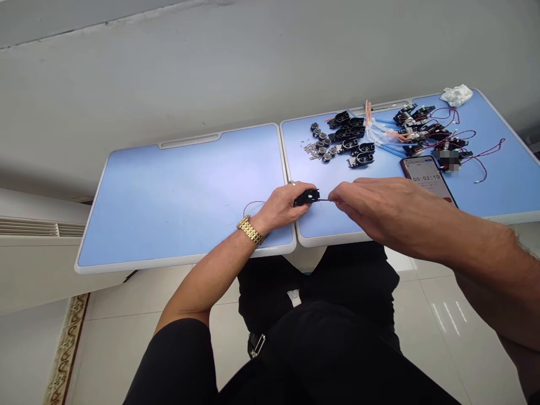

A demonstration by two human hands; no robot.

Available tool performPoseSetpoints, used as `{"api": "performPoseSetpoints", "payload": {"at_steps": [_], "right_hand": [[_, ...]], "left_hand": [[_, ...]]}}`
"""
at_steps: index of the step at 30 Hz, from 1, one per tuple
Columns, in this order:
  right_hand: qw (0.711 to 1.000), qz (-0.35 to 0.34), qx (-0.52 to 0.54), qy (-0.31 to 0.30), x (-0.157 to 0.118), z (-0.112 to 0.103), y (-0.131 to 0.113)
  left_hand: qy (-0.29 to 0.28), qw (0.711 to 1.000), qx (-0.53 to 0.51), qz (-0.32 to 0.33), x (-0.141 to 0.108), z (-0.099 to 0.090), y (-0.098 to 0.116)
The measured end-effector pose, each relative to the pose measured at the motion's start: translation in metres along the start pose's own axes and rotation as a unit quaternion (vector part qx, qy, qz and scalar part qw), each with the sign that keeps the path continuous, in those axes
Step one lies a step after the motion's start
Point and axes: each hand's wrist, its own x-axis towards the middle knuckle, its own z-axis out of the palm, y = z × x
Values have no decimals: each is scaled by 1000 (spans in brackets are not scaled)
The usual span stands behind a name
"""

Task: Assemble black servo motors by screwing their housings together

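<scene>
My left hand (283,206) is closed around a small black plastic housing (307,197) above the seam between two blue table tops. A thin red wire (251,203) runs out on the table beside my left wrist. From the right, my right hand (358,202) pinches a screwdriver whose thin metal shaft (324,199) points at the housing's right end. Its handle is hidden in my fingers. Whether the tip touches a screw is too small to tell.
Behind my hands lie loose screws (312,151), small round motor-like parts (324,140) and black shells (349,134). Orange and blue tubes (375,132), wired black assemblies (449,154), a phone (426,177) showing a timer and crumpled white plastic (457,95) are at the right.
</scene>
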Motion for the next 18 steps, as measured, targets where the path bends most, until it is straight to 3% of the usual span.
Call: {"api": "performPoseSetpoints", "payload": {"at_steps": [3, 14, 18], "right_hand": [[1000, 7, -8, 0, 0, 0, 2], [991, 50, -76, 98, 1, 6, 4], [996, 15, -13, 87, 4, 1, 5]], "left_hand": [[1, 1000, -11, -9, 1, -1, -1], [18, 999, -36, -21, 0, -3, -1], [18, 998, -44, -32, 1, -2, -1]]}}
